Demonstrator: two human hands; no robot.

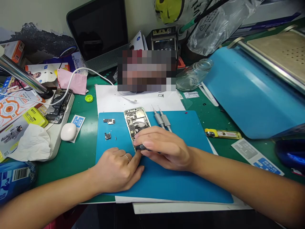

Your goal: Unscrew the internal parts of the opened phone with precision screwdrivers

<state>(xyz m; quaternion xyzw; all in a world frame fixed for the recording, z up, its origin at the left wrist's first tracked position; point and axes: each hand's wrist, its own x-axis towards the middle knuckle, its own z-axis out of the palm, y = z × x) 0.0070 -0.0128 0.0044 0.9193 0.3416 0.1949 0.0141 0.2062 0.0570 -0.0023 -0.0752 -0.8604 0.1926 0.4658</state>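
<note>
An opened phone [137, 117] lies on the blue mat [166, 184], its inner parts showing. My left hand [121, 168], with a ring on one finger, rests on the mat at the phone's lower end, fingers curled and the index fingertip against its edge. Over the phone's lower half, my right hand [164, 148] pinches a small dark object [141, 147], mostly hidden under the fingers. Small metal parts [109, 121] and a connector piece [107, 136] lie left of the phone. Two grey screwdrivers [162, 117] lie to its right.
White paper [107, 98] lies behind the mat, with a white cable [95, 73] crossing onto it. A glass jar [195, 74] and a yellow tool [222, 134] are on the right. At the left are an earphone case [68, 131] and another opened phone [58, 106].
</note>
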